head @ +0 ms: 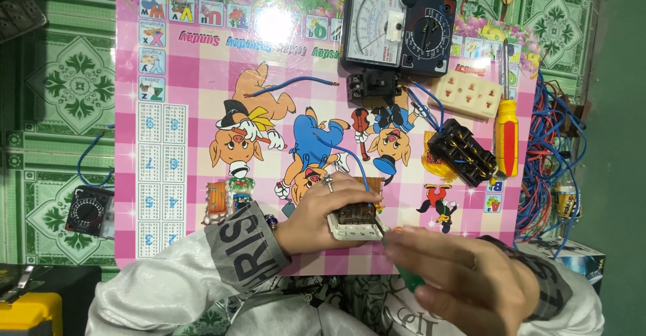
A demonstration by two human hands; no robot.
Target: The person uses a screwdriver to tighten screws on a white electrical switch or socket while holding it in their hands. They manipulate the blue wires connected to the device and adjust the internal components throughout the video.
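My right hand (pixel 464 275) is nearest the camera, blurred, fingers closed round a green-handled screwdriver (pixel 406 275) w/ its tip up against the near-right corner of the white switch module (pixel 353 223). Can't tell whether the tip sits in a screw head; too blurred. Left hand (pixel 319 211) is clamped over the module from the left, ring finger on top, pinning it to the pink picture board (pixel 195 107) near its near edge, about mid-way along. A blue wire (pixel 356 168) runs from the module's far side away up the board.

To do this bit well, I reckon: keep the left hand pressing flat so the module can't spin, keep the driver in line w/ the screw, and push in before turning so the tip doesn't skid off onto my left fingers, which are just beside it. Mind the blue wire doesn't pull out while I turn.

Further off, right side of the board: black terminal block (pixel 463 153), then red-yellow screwdriver (pixel 506 137) along the right edge, cream socket strip (pixel 469 95), small black breaker (pixel 373 85). At the far edge, the analogue multimeter (pixel 397 29). Loose blue wire (pixel 293 83) lies mid-board, apart from everything.
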